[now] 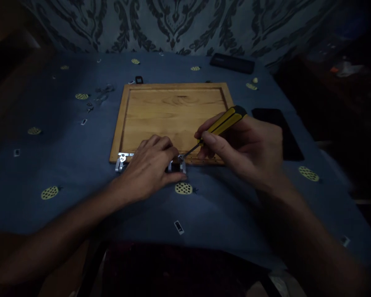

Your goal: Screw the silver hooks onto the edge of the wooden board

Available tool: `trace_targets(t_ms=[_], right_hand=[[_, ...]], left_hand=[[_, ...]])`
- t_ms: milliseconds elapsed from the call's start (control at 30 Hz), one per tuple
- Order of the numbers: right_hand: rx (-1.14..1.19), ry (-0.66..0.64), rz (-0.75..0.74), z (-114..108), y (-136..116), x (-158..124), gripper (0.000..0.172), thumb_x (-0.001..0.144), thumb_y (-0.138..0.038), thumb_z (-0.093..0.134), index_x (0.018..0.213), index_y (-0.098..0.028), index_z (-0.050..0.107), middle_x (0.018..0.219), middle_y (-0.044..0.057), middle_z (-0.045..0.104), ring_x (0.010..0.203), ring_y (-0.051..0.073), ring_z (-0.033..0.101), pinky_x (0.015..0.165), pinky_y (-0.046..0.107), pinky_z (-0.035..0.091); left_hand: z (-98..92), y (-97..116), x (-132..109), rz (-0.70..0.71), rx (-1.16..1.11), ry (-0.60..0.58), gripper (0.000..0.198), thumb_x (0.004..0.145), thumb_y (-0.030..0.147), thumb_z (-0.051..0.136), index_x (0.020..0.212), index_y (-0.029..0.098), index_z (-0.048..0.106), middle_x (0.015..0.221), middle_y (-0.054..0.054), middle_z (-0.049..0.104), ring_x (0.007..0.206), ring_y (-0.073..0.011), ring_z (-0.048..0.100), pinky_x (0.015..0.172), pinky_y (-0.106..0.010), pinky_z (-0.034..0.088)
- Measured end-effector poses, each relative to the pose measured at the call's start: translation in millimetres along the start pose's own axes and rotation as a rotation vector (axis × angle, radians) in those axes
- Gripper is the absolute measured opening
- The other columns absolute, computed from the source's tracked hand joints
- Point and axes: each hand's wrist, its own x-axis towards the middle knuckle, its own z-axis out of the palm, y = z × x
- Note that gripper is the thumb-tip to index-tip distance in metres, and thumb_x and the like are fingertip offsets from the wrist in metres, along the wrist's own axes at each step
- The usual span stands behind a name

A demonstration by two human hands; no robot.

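A framed wooden panel lies flat on the cloth-covered table. Along its near edge sits a silver metal handle with a bracket at each end; its middle is mostly hidden. My left hand covers that middle, fingers over the panel's edge and thumb on the near side, pinching the handle in place. In my right hand is a yellow and black screwdriver, held at a slant. Its tip meets the handle's right bracket, where a screw seems to sit, too small to make out clearly.
Loose small metal parts and screws lie left of the panel. A dark latch-like piece shows at its far edge. A dark oblong case rests at the back, and a flat black device lies behind my right hand.
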Motion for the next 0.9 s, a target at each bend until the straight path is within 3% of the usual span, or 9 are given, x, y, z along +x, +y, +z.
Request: trace_targets(t_ms=[200,433,900], right_hand=[[-0.006,0.013,-0.004,1.8,-3.0,-1.2,0.012,0.091,-0.034,0.074,0.088,-0.024,0.069,0.076,-0.002,0.069,0.053,0.012,0.066,0.053,0.029,0.055],[0.012,0.163,0.02,5.8,-7.8,-4.6,0.003,0.09,-0.024,0.074,0.089,-0.024,0.072,0.083,-0.002,0.071,0.053,0.012,0.068,0.05,0.03,0.056],[-0.028,0.084,0.082,5.4,-2.8,-6.4,0.003,0.09,-0.027,0.074,0.089,-0.024,0.072,0.08,-0.002,0.071,0.054,0.014,0.068,0.05,0.031,0.055]], left_hand=[[0.7,0.6,-0.6,0.006,0.005,0.008,0.037,0.085,0.046,0.08,0.105,0.017,0.07,0.109,-0.006,0.064,0.108,-0.0274,0.056,0.089,-0.041,0.045],[-0.7,2.4,0.3,0.0,0.013,-0.003,0.037,0.085,0.045,0.08,0.104,0.016,0.069,0.108,-0.006,0.064,0.108,-0.0272,0.055,0.089,-0.04,0.044],[0.5,2.4,0.0,0.014,0.016,0.008,0.035,0.085,0.044,0.08,0.102,0.016,0.068,0.106,-0.006,0.063,0.107,-0.0281,0.056,0.087,-0.041,0.045]])
